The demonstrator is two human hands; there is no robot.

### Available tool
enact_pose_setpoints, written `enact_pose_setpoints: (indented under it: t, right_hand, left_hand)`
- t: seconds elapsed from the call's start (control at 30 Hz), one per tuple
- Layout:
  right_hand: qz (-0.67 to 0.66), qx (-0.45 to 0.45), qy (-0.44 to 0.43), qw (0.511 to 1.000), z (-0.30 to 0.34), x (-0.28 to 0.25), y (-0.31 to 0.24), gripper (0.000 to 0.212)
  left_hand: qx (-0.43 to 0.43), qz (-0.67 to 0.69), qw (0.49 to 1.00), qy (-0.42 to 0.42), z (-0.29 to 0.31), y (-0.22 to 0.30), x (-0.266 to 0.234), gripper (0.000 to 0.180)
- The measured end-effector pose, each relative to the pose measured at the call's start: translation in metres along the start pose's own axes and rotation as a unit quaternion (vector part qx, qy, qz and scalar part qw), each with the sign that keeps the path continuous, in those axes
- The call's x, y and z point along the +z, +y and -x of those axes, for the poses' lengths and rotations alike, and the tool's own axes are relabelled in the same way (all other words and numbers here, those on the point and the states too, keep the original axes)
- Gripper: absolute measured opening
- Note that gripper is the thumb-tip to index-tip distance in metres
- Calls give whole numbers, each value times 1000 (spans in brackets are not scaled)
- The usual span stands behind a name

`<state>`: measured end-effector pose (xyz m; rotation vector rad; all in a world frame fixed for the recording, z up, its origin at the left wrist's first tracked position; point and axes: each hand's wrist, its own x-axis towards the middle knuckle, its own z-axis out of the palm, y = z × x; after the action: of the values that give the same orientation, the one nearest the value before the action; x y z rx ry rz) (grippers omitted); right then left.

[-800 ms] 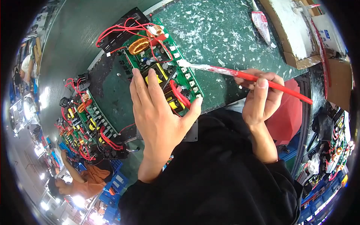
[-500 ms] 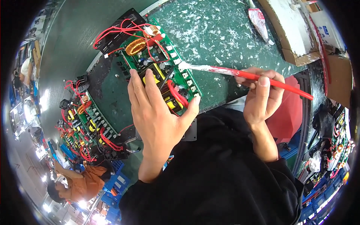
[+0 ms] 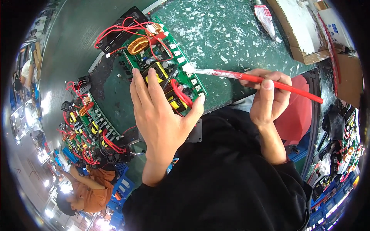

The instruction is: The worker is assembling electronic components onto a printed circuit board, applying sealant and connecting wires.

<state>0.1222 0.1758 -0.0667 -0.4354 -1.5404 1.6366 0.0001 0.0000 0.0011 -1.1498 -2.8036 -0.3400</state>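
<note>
A green circuit board (image 3: 197, 81) lies in front of me on the workbench, carrying a copper-wound coil (image 3: 137, 46), yellow-and-black transformers and red wires. My left hand (image 3: 158, 115) rests over it with fingers apart, fingertips on the parts and thumb by its near corner. Between the thumb and fingers of my right hand (image 3: 269, 96) is a thin brush (image 3: 254, 79) with a red handle, smeared white towards its head. Its white-coated tip touches the row of small white-topped parts along the board's right edge. A black vented panel (image 3: 123, 32) adjoins the board's far end.
White flakes dot the green bench top (image 3: 216, 30). A white-and-red bag (image 3: 264, 19) lies at the far right beside an open cardboard box (image 3: 308, 57) with white residue. More wired boards (image 3: 86, 127) stand at left. Beyond them is a co-worker in orange (image 3: 94, 192).
The board and my left hand have shifted slightly up and left. The brush tip sits a little further along the row of parts. The co-worker has moved.
</note>
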Motion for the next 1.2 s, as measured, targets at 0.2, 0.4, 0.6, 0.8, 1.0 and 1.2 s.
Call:
enact_pose_setpoints:
  t: [0.2,0.4,0.6,0.8,1.0,1.2]
  right_hand:
    - [-42,18,52,998,4,-6,0,13]
    - [-31,9,17,999,7,-9,-1,12]
    - [-39,17,42,998,7,-5,0,11]
    - [-64,29,74,995,9,-13,-3,12]
    - [-6,6,30,1000,16,-17,-2,12]
    - [-46,5,59,997,13,-14,-7,13]
  left_hand:
    - [-4,-3,1000,-4,0,0,1,97]
    - [-3,-2,1000,0,1,-1,0,97]
    - [-2,2,1000,1,0,0,1,97]
    - [-6,-1,1000,1,1,0,1,97]
    - [-7,-5,1000,1,1,1,0,97]
    - [-7,-7,1000,3,1,0,2,97]
